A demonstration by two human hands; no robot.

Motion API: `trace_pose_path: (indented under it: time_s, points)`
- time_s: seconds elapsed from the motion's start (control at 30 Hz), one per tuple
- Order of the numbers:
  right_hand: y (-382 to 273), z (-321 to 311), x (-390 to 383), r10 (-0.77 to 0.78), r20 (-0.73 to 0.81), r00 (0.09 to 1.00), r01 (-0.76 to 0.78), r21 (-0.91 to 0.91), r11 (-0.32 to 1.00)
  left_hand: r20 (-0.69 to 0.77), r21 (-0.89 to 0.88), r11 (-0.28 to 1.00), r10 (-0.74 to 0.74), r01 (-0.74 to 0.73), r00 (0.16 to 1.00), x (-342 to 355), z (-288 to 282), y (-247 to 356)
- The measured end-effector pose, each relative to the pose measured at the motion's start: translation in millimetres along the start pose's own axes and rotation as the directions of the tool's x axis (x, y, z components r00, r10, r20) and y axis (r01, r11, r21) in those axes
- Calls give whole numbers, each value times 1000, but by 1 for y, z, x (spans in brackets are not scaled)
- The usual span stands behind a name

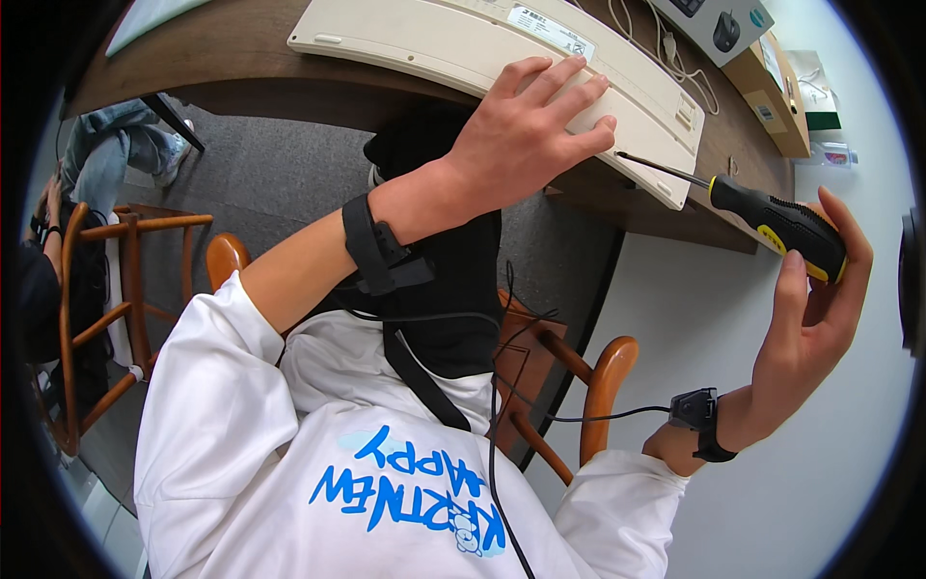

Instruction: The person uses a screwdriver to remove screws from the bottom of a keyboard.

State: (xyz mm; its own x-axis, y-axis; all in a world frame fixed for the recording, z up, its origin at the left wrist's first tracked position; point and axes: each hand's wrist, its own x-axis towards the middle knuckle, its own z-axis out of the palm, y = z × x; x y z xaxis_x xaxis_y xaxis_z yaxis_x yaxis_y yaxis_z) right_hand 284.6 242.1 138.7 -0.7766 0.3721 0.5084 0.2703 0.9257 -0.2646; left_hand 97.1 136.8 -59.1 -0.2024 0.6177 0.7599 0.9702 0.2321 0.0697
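A cream keyboard (444, 48) lies face down on the desk, its underside and a white label (552, 31) showing. My left hand (531, 130) rests on it, fingers spread over the near edge right of the middle. My right hand (815, 289) grips a screwdriver (776, 224) by its black and yellow handle, fingers on one side and thumb on the other. The dark shaft points left, its tip over the keyboard's near edge beside my left thumb. Whether the tip touches the keyboard I cannot tell.
The brown desk (241, 48) curves along the top. Behind the keyboard are a pale cable (666, 43), a box with a mouse picture (719, 34), a cardboard box (772, 96) and a plastic bottle (834, 154). Wooden chair arms (610, 386) flank me; another person sits far left beside a wooden chair (130, 280).
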Motion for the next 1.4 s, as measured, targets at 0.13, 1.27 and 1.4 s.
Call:
trace_pose_path:
  time_s: [0.13,1.27,1.4]
  points:
    - [-1,-2,-8,116,-39,992,-112,99,989,38,-67,997,-22,25,999,3,-8,2]
    - [37,-25,-32,212,-379,901,-133,226,965,374,-14,909,392,-417,841,57,-11,17]
    - [36,-26,-32,209,-378,902,-135,215,967,441,16,896,391,-443,808,60,-8,19]
